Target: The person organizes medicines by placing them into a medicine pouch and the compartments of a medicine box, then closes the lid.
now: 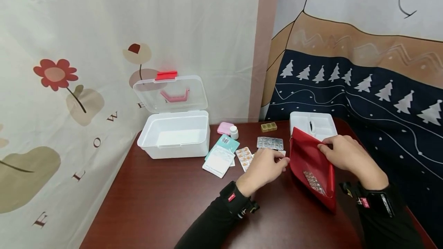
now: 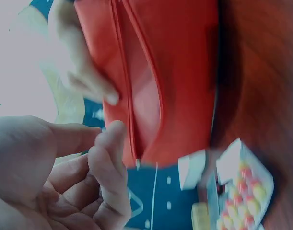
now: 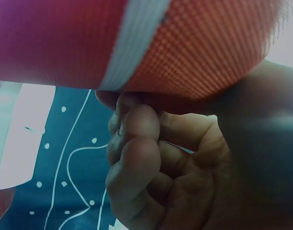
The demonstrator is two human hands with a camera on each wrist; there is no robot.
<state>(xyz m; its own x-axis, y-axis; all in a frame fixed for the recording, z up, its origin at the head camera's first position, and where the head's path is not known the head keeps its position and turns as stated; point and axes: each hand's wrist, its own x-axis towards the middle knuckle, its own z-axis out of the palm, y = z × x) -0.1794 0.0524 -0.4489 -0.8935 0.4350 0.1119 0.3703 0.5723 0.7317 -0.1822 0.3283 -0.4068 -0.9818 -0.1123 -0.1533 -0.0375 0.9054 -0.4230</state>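
Red and zip-mouthed, the pouch is at the right side of the bench, its rim pinched by the right hand, apparently to spread the mouth above a silvery blister strip, print illegible; whether the left hand, fingertips beside the opposite edge, grips it, we cannot tell.

- My head camera looks forward and down across the table, far enough back to take in my left hand and my right hand.
- My left wrist camera sits close, looking past that hand's fingers at the red pouch, with the table tipped along its right side.
- My right wrist camera is very near; the pouch fills its top.
- All three share the pouch and blue cloth.
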